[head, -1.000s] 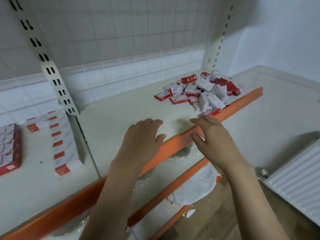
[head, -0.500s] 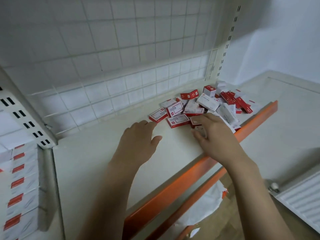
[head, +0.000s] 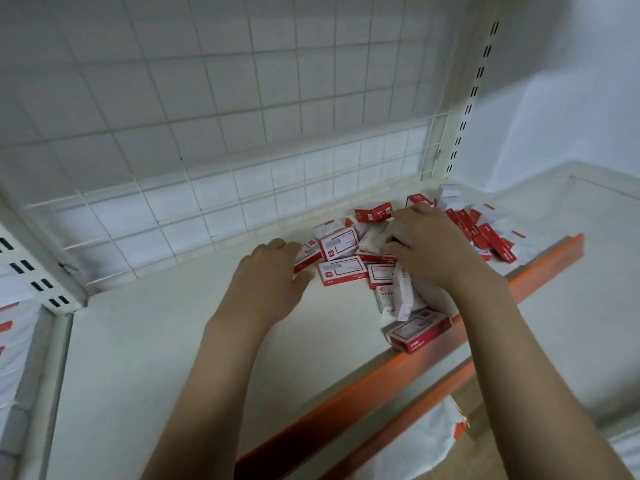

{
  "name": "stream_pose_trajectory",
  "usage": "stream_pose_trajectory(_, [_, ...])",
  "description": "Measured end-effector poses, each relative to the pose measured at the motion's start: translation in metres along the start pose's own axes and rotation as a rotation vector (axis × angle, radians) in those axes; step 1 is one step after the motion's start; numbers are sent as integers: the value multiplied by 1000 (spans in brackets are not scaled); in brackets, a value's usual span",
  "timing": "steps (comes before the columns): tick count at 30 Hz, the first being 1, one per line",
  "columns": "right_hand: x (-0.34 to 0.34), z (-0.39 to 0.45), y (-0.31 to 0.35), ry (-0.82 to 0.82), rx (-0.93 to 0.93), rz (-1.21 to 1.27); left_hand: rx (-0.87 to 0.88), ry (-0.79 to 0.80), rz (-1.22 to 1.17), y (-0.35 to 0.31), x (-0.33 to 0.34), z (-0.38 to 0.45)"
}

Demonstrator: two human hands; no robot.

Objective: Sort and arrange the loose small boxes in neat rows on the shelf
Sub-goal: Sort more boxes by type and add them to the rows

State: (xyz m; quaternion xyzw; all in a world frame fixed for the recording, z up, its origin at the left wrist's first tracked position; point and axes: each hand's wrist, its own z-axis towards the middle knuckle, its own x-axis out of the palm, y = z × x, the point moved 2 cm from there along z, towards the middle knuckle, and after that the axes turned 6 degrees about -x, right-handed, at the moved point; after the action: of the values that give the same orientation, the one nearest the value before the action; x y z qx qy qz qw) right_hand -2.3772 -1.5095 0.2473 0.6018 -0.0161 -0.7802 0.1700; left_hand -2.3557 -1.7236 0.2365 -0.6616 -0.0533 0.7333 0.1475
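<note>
A loose pile of small red-and-white boxes (head: pixel 346 270) lies on the white shelf (head: pixel 173 341), toward its right end. My left hand (head: pixel 270 275) is at the pile's left edge, its fingers and thumb round the end of one red-and-white box (head: pixel 307 253). Over the middle of the pile, my right hand (head: pixel 429 244) grips a white box (head: pixel 374 237) between curled fingers and thumb. More boxes (head: pixel 491 237) lie behind and to the right of that hand, partly hidden. One box (head: pixel 419 330) sits close to the shelf's front edge.
The shelf has an orange front lip (head: pixel 346 393) and a white wire-grid back panel (head: pixel 242 150). Slotted uprights (head: pixel 464 116) stand at both ends. Rows of stacked boxes (head: pixel 14 341) fill the bay on the left. A white bag (head: pixel 415 445) lies on a lower level.
Both hands moved forward from the shelf's front edge into the pile. The left hand reached the leftmost box and the right hand closed on a white box. The view shifted right.
</note>
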Motion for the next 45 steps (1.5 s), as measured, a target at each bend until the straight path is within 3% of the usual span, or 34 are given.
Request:
stream_pose_trajectory(4, [-1,22,-20,148,186,-98,-9,-9,-11,-2,5,0])
stream_pose_trajectory(10, [10,35,-27,197,177,-145,-14,9,19,-4,14,0])
stream_pose_trajectory(16, [8,34,-32,134,144,-104,-48,27,43,4,16,18])
stream_pose_trajectory(22, [-1,18,-23,-40,2,-26,-114,124,88,3,26,53])
stream_pose_trajectory(30, [-7,-17,-7,-92,-166,-38,-152,173,148,8,45,73])
stream_pose_trajectory(39, [-9,-31,2,-85,-230,28,-149,51,132,12,44,65])
stream_pose_trajectory(45, [-5,-24,9,-85,-272,143,-83,-209,89,20,14,19])
